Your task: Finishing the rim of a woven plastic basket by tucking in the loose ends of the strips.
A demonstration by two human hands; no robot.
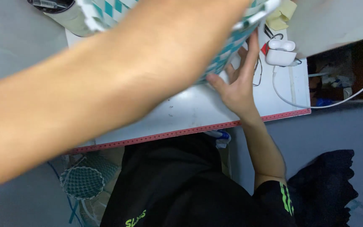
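A teal-and-white woven piece (227, 50) is lifted over the white work board (181, 109), and most of it is hidden behind my left forearm (106, 80). That forearm is blurred and crosses the view from lower left to the top. My left hand is out of sight past the top edge. My right hand (238, 82) is at the weave's lower right edge. Its thumb lies under the rim and its fingers stretch up behind the strips.
The board has a red ruled front edge (190, 130). A white earbud case (280, 52) and white cable (290, 101) lie at its right. Yellow paper notes (280, 17) sit at the top. A small woven basket (82, 180) stands on the floor beside my lap.
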